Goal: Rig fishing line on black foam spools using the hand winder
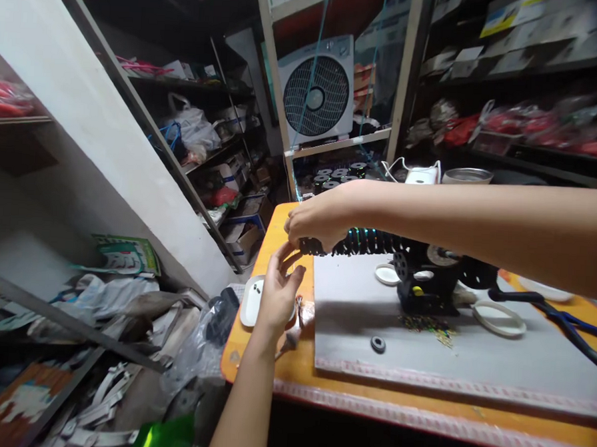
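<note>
A row of black ridged discs (372, 242) with bright blue-green glints runs sideways above a grey board. My right hand (323, 215) reaches across from the right, its fingers curled over the left end of this row. Just below, my left hand (280, 289) is raised, thumb and fingers apart, its fingertips close to that same end; whether they touch it I cannot tell. To the right, the row meets a black machine part (425, 283) with a toothed wheel. Beneath that lies a scatter of tiny coloured pieces (428, 327).
On the grey board (353, 320) lie a small dark ring (378, 345) and a round pale lid (499, 319). A white tray (250, 304) with small dark bits stands left. Blue-handled pliers (573, 324) lie right. Behind are a box fan (315, 91) and crowded shelves.
</note>
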Action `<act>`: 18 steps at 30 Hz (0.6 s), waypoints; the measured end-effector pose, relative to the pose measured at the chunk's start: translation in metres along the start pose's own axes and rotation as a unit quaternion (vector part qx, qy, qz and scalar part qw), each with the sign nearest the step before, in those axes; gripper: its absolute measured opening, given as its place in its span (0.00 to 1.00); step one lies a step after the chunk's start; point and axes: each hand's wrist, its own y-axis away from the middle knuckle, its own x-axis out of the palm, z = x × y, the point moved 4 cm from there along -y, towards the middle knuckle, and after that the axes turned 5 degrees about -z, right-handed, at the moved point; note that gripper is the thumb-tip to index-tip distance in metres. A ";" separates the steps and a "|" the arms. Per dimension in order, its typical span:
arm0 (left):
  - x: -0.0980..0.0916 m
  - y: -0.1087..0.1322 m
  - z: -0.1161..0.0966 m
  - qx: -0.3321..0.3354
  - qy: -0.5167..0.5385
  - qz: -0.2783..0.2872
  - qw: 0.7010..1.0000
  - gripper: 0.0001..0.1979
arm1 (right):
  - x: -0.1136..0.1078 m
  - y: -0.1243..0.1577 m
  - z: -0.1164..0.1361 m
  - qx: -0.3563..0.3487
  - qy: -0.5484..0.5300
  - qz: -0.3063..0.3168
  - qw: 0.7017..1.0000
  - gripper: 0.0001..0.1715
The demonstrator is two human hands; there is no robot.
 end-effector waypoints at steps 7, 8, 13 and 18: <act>0.002 -0.009 0.008 0.011 -0.011 0.004 1.000 0.21 | -0.072 0.031 -0.021 -0.077 -0.048 0.057 0.994 0.25; 0.003 -0.010 0.008 0.015 -0.018 0.005 1.000 0.20 | -0.077 0.040 -0.031 -0.050 -0.047 0.057 0.996 0.25; 0.010 -0.016 0.006 0.037 -0.047 0.011 0.998 0.17 | -0.070 0.103 -0.071 0.014 -0.041 0.085 0.995 0.25; 0.017 -0.014 0.007 0.048 -0.057 -0.006 0.997 0.15 | -0.040 0.153 -0.092 0.111 -0.007 0.118 0.987 0.46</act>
